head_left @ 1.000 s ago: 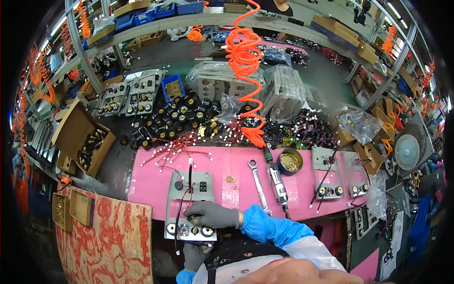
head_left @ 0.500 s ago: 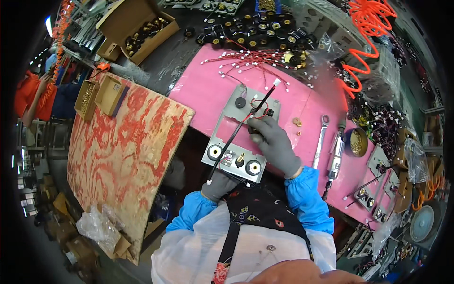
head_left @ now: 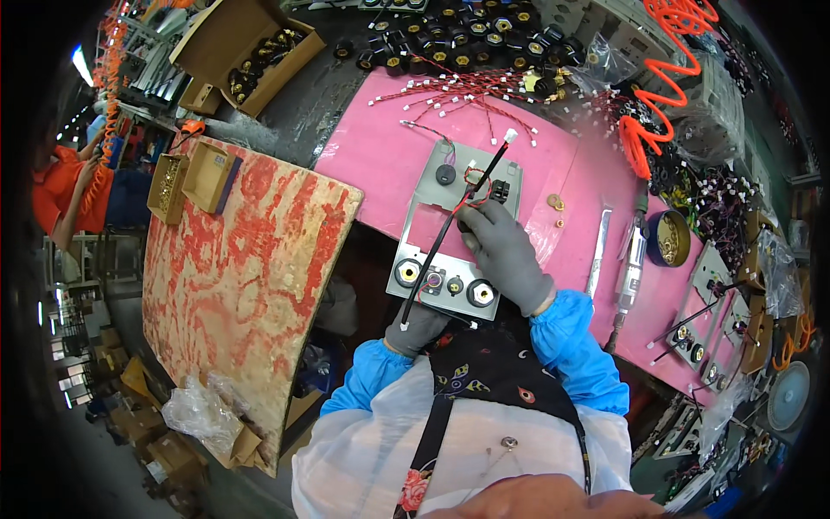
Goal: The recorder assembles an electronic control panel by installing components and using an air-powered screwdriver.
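Note:
A grey metal panel (head_left: 443, 262) with a wide cutout rests tilted over the pink mat's near edge. Round black fittings with brass centres are set in its near strip, and a black buzzer-like disc (head_left: 445, 175) sits at its far end. Across it slants a black cable (head_left: 437, 246) with white end connectors. My gloved left hand (head_left: 417, 329) grips the panel's near edge from below, its fingers mostly hidden. Over the panel's right side, my gloved right hand (head_left: 506, 255) has curled fingers against the cable and thin red wires (head_left: 475, 183); what its fingertips pinch is hidden.
Right of the panel lie small brass fittings (head_left: 555, 202), a wrench (head_left: 598, 251), a power screwdriver (head_left: 633, 268) and a round tin (head_left: 683, 253) of brass parts. Red wires (head_left: 458, 91) and black fittings (head_left: 493, 39) crowd the back. A red-stained board (head_left: 242, 285) stands left.
The view has shifted slightly. My right hand's fingertips have come up closer to the cable and red wires. The upright brass stem on the panel's near strip no longer shows.

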Motion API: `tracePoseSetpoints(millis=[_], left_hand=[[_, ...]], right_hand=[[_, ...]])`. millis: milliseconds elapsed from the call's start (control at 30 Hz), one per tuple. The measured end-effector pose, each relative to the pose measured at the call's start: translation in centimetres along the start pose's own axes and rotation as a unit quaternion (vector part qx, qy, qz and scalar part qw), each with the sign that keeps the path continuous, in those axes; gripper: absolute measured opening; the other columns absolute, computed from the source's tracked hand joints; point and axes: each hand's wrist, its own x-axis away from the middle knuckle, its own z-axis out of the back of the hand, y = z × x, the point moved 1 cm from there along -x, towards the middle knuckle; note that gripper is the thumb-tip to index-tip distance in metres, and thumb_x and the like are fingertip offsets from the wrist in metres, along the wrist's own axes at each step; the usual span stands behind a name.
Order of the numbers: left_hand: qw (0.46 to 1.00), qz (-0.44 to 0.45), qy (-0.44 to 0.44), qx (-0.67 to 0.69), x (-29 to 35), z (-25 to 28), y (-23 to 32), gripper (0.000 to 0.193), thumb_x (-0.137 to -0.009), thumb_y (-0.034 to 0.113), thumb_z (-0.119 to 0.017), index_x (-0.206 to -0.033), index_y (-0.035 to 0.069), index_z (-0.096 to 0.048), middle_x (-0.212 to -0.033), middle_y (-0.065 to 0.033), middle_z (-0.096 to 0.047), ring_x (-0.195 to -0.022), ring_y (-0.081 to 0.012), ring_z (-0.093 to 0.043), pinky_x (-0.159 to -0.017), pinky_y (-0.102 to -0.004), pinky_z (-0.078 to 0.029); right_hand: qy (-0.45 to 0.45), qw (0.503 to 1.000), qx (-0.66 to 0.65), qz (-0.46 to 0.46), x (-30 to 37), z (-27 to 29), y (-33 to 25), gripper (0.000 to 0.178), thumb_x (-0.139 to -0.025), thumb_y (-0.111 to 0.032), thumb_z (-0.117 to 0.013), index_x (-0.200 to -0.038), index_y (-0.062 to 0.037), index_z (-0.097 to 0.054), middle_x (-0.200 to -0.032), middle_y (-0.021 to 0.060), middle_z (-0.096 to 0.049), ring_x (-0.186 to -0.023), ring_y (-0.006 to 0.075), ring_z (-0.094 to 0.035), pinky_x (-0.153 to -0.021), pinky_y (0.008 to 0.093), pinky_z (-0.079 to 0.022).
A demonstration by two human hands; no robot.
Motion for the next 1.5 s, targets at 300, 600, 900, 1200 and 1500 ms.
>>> tracePoseSetpoints(millis=[300,600,900,1200,1500], left_hand=[[0.977,0.078,0.086,0.176,0.7,-0.9,2.0,0.037,-0.094,0.005,-0.051,-0.130,0.005,-0.044,-0.128,-0.0130,-0.052,-0.115,-0.0257,-0.055,-0.102,-0.0410,-0.045],[0.909,0.092,0.047,0.405,0.3,0.9,3.0,0.026,-0.099,0.008,-0.041,-0.119,-0.001,-0.055,-0.112,-0.0112,-0.062,-0.105,-0.0180,-0.057,-0.094,-0.0378,-0.047],[0.817,0.118,0.111,0.553,-3.6,1.7,9.7,0.038,-0.092,0.028,-0.054,-0.120,0.003,-0.051,-0.116,-0.0116,-0.058,-0.108,-0.0239,-0.057,-0.097,-0.0437,-0.045],[0.929,0.018,0.185,0.320,-10.1,2.2,6.7,0.031,-0.101,0.024,-0.044,-0.104,0.000,-0.064,-0.090,-0.0059,-0.067,-0.082,-0.0134,-0.060,-0.074,-0.0307,-0.047],[0.922,0.032,0.159,0.352,-11.5,2.3,4.7,0.034,-0.101,0.029,-0.045,-0.104,0.001,-0.065,-0.096,-0.0091,-0.067,-0.084,-0.0142,-0.062,-0.076,-0.0314,-0.050]], right_hand=[[0.031,0.999,0.019,0.026,0.5,-1.0,0.4,0.034,-0.078,-0.002,-0.063,-0.112,-0.0045,-0.057,-0.102,0.0152,-0.055,-0.095,0.0353,-0.056,-0.078,0.0424,-0.050],[-0.021,0.998,0.036,0.054,0.8,-0.7,0.9,0.048,-0.075,0.000,-0.059,-0.123,-0.0029,-0.051,-0.109,0.0164,-0.051,-0.105,0.0355,-0.051,-0.088,0.0413,-0.047],[-0.007,0.985,-0.089,0.151,0.6,5.2,-3.3,0.036,-0.082,-0.004,-0.062,-0.117,-0.0063,-0.056,-0.106,0.0134,-0.054,-0.096,0.0335,-0.058,-0.080,0.0394,-0.050],[-0.063,0.984,0.039,0.162,-1.4,6.1,-2.3,0.034,-0.085,-0.014,-0.062,-0.117,-0.0096,-0.054,-0.101,0.0150,-0.052,-0.088,0.0368,-0.059,-0.073,0.0449,-0.050],[-0.103,0.954,0.247,0.136,-2.8,4.3,-1.5,0.033,-0.085,-0.012,-0.055,-0.116,-0.0050,-0.053,-0.102,0.0128,-0.052,-0.092,0.0309,-0.059,-0.069,0.0400,-0.053]])
